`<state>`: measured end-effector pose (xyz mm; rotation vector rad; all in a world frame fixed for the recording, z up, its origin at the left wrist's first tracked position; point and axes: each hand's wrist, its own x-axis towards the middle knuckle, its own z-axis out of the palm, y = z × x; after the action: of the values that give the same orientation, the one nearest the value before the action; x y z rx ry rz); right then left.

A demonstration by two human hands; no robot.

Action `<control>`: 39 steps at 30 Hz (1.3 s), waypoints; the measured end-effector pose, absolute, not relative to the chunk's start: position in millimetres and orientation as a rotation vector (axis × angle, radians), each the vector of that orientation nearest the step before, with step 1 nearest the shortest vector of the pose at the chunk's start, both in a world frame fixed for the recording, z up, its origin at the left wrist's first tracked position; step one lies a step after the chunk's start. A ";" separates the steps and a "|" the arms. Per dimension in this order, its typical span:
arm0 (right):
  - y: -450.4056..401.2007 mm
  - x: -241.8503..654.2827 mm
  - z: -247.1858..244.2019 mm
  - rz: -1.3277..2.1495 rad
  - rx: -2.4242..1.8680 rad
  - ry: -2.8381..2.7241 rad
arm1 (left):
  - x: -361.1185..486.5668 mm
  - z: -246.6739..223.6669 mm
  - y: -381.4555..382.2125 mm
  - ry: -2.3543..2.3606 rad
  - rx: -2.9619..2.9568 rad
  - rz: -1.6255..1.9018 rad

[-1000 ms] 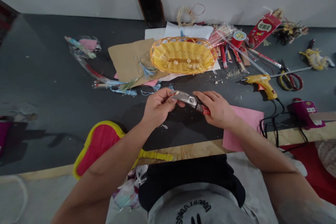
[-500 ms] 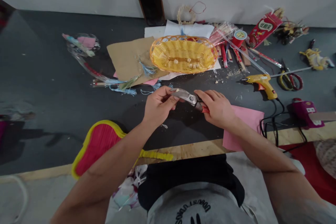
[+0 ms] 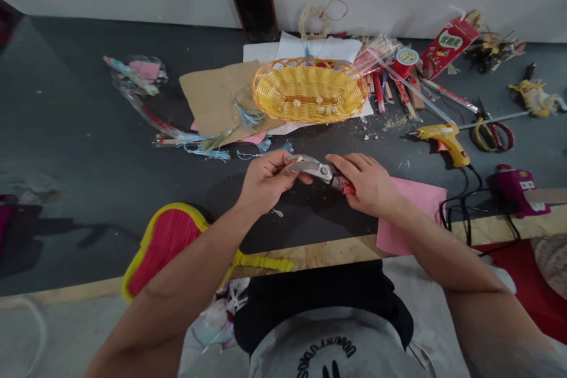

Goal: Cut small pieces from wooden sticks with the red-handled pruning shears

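My right hand (image 3: 370, 184) is closed around the red handles of a pair of pruning shears (image 3: 325, 172), with the blades pointing left. At the blade end, my left hand (image 3: 270, 180) is closed in a pinch. A small pale piece (image 3: 300, 159) shows between its fingertips and the blades; the rest of it is hidden by the fingers. Beyond both hands stands a yellow woven basket (image 3: 310, 85) with a few small pale bits inside.
A yellow glue gun (image 3: 447, 140), scissors (image 3: 489, 134) and a pink sheet (image 3: 411, 218) lie to the right. Brown paper (image 3: 212, 97) and blue tassels (image 3: 248, 117) are at the back left. A red and yellow padded shape (image 3: 170, 242) lies by the table's near edge.
My left hand and the blade end of the shears have shifted slightly downward. The blades look a little further apart. My right hand keeps its hold on the handles.
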<state>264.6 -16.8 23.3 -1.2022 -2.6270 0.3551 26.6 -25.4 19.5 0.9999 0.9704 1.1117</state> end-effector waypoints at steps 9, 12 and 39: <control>-21.5 261.6 26.4 0.309 -1.264 -2.624 | 30.0 13.2 -26.9 0.980 0.989 1.194; -20.2 259.4 26.3 0.262 -1.323 -2.610 | 29.0 9.0 -24.7 1.046 1.032 1.280; -23.9 260.2 27.1 0.394 -1.256 -2.607 | 30.6 16.2 -26.6 0.944 0.902 1.189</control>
<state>260.2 -23.9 27.1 -1.2561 -2.6071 0.3943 30.6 -26.6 16.2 0.9018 0.9440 1.1888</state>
